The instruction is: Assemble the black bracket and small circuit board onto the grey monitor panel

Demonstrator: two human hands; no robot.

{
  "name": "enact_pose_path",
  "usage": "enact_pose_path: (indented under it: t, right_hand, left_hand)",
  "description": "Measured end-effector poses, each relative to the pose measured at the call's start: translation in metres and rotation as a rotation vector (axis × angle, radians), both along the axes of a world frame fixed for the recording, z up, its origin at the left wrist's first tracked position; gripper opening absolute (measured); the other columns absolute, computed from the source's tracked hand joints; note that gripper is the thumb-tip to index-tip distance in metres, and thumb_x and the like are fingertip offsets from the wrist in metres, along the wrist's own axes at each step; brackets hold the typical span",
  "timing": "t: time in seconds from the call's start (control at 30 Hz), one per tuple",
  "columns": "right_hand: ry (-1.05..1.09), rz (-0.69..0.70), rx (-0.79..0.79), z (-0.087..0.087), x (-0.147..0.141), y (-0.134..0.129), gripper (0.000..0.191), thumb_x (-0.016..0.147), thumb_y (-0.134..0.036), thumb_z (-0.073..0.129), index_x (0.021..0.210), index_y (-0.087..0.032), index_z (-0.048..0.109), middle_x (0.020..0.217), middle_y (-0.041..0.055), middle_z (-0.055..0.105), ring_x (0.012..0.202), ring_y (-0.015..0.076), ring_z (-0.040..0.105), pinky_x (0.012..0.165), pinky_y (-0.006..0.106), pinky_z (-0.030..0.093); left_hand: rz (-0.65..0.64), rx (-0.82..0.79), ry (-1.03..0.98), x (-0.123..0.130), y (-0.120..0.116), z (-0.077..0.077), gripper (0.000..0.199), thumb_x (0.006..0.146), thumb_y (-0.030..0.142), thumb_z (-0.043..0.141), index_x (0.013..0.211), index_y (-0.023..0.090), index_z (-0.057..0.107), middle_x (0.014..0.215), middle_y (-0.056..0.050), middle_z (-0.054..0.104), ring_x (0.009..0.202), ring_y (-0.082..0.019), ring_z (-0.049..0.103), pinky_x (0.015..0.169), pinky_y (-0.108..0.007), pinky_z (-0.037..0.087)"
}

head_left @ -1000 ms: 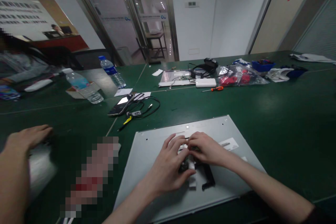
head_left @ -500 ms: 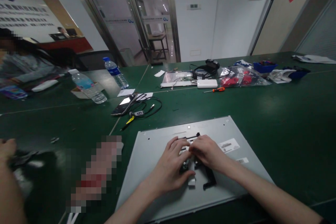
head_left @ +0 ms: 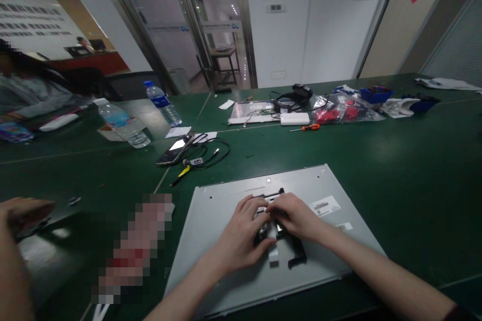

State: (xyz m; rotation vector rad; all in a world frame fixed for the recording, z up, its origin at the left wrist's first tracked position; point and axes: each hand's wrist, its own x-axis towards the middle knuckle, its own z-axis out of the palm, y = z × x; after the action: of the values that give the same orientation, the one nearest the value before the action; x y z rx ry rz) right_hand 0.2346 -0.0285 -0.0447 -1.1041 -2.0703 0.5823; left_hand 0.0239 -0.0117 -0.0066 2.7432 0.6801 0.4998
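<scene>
Along the far edge of the green counter (head_left: 422,180) I see a bundle of black straps (head_left: 299,94), a white block (head_left: 294,119) and a clear bag (head_left: 341,110) of red pieces, with two blue trays farther right along that edge. An orange-handled screwdriver (head_left: 313,127) lies just in front of the block. Leftward, a blue-capped bottle (head_left: 164,105) stands near a white-capped bottle (head_left: 124,124); closer to me, a dark phone (head_left: 173,151) lies beside a black cable.

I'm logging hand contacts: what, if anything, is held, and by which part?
It cannot be told: the left hand and right hand are at the white strip's upper end, over the grey panel, but hide any grip.
</scene>
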Motion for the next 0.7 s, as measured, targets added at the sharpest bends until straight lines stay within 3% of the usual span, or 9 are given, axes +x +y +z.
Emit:
enact_pose_path:
  t: [0.23, 0.7]
  right_hand:
    - [-0.013, -0.038, -0.032, 0.0009, -0.0015, -0.0005, 0.017, 0.085, -0.008, 0.07, 0.097, -0.019, 0.068, 0.091, 0.0036, 0.072, 0.089, 0.0201, 0.064, 0.083, 0.033, 0.044]
    - [-0.035, -0.041, -0.019, 0.0015, -0.0022, -0.0011, 0.017, 0.086, -0.01, 0.069, 0.1, -0.02, 0.067, 0.094, 0.0045, 0.072, 0.092, 0.0211, 0.063, 0.084, 0.034, 0.044]
  left_hand:
    - [-0.03, -0.018, 0.023, -0.0002, 0.0001, 0.0015, 0.039, 0.083, 0.025, 0.066, 0.121, 0.024, 0.056, 0.135, -0.01, 0.051, 0.127, -0.033, 0.046, 0.115, -0.061, 0.031]
    - [-0.022, -0.042, 0.034, 0.0003, 0.0006, -0.0003, 0.037, 0.082, 0.025, 0.07, 0.117, 0.023, 0.056, 0.136, -0.01, 0.051, 0.127, -0.032, 0.046, 0.115, -0.06, 0.03]
